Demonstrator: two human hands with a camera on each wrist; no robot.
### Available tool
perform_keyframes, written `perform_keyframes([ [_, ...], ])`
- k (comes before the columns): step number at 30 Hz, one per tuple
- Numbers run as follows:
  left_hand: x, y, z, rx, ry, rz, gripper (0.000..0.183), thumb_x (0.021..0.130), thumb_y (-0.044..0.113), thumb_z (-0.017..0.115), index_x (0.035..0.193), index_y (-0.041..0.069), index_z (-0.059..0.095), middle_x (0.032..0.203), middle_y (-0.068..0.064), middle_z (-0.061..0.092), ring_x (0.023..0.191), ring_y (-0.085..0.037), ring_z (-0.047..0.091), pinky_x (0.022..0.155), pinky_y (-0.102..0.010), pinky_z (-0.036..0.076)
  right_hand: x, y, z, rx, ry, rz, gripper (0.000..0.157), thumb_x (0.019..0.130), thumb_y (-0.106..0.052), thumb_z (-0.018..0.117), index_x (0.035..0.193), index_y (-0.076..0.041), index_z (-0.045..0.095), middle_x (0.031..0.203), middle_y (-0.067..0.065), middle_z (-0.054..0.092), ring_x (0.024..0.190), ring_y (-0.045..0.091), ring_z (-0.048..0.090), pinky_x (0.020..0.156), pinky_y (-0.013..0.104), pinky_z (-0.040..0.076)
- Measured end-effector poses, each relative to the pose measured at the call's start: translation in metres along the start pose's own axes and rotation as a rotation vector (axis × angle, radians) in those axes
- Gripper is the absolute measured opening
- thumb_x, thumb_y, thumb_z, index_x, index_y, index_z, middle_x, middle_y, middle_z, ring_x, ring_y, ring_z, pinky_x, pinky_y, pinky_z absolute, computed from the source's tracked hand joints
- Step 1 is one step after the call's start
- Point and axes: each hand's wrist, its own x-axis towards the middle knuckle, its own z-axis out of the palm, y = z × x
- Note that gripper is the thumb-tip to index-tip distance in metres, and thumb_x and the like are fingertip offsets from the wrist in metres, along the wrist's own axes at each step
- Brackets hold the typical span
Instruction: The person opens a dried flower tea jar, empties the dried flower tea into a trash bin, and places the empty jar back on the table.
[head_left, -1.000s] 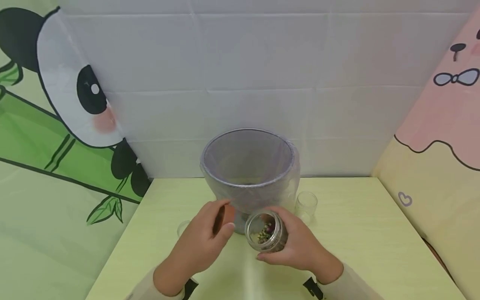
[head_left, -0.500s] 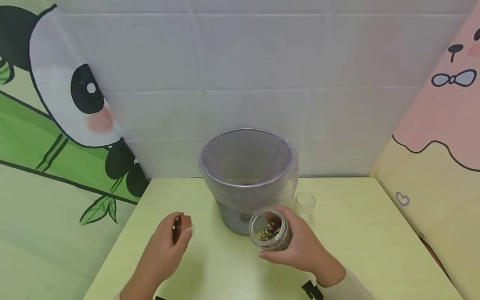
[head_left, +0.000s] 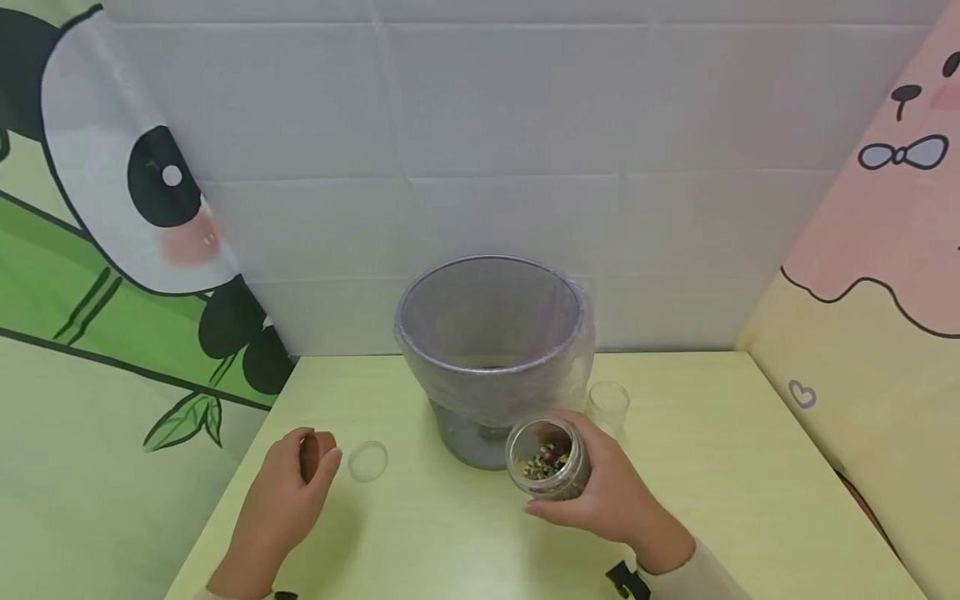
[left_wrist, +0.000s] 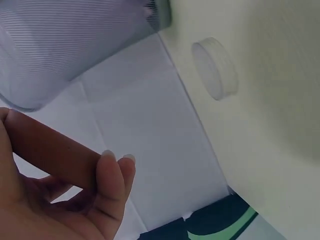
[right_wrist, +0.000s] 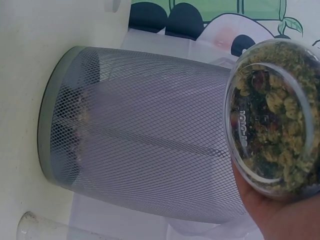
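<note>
My left hand grips a reddish-brown jar lid by its edge, low over the left part of the table. In the left wrist view the brown lid sits between thumb and fingers. My right hand holds a clear glass jar of dried flowers, its uncovered mouth tilted toward me. In the right wrist view the jar's base shows yellowish and dark red blossoms pressed against the glass. Just behind the jar stands a grey mesh wastebasket with a clear plastic liner over its rim.
A shallow clear round cap lies on the table, right of my left hand. Behind my right hand, beside the wastebasket, stands a small clear glass. The pale yellow table meets a white sheet at the back.
My left hand has moved left with the brown lid, away from the jar and wastebasket, and the clear cap has come into full view. My right hand and the jar have shifted slightly right.
</note>
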Motion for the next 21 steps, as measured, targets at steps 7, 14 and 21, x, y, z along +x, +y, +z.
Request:
perform_keyframes([
  [7, 0.01, -0.023, 0.008, 0.134, -0.047, -0.044, 0.083, 0.1, 0.067, 0.047, 0.141, -0.005, 0.043, 0.119, -0.024, 0.053, 0.094, -0.034, 0.056, 0.077, -0.051, 0.049, -0.005, 0.005, -0.002, 0.004, 0.001, 0.029, 0.093, 0.069, -0.026, 0.099, 0.146, -0.017, 0.048, 0.129, 0.001, 0.063, 0.111, 0.027, 0.065, 0.092, 0.036, 0.054],
  [14, 0.016, -0.046, 0.016, 0.229, -0.05, -0.02, 0.079, 0.098, 0.065, 0.053, 0.135, -0.004, 0.047, 0.107, -0.023, 0.052, 0.081, -0.031, 0.056, 0.066, -0.045, 0.048, -0.008, 0.007, -0.003, -0.02, 0.061, 0.036, 0.091, 0.067, -0.024, 0.1, 0.143, -0.018, 0.051, 0.128, 0.003, 0.065, 0.111, 0.025, 0.065, 0.093, 0.035, 0.053],
  [21, 0.021, -0.059, 0.017, 0.305, -0.13, -0.041, 0.075, 0.096, 0.057, 0.062, 0.134, -0.006, 0.049, 0.106, -0.024, 0.053, 0.079, -0.032, 0.057, 0.061, -0.048, 0.05, -0.011, 0.008, -0.007, -0.016, 0.096, 0.049, 0.089, 0.068, -0.023, 0.099, 0.143, -0.021, 0.052, 0.128, 0.003, 0.064, 0.11, 0.024, 0.064, 0.092, 0.034, 0.053],
])
